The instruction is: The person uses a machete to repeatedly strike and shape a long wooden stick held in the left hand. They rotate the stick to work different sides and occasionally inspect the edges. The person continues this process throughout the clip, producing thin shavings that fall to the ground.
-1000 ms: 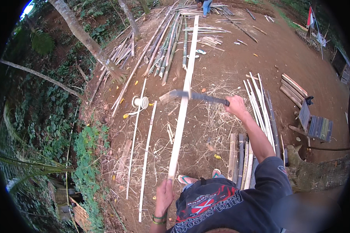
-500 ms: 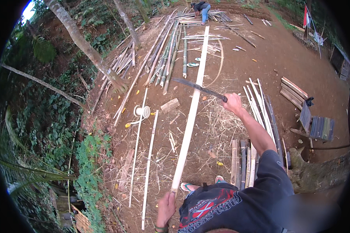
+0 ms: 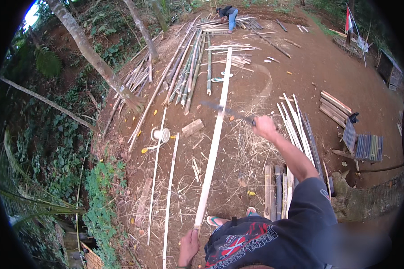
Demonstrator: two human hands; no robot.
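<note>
Brown earthen ground [image 3: 296, 98] spans the frame's centre. From where I stand, the left hand [image 3: 189, 244] grips the lower end of a pale strip [image 3: 212, 154], lower centre to upper centre. The right hand [image 3: 265, 127] clasps a machete [image 3: 236, 114]. An overly steep blade could gouge the strip. Count: one strip, one machete, one spool [image 3: 165, 135].

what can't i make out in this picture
All in the head view:
- Blade: motion blur hides its edge
- Handle: mostly covered by right hand
- Strip, part inside left hand: covered
- Left forearm: cut off by lower edge
- Far worker: hands too small to tell
</note>
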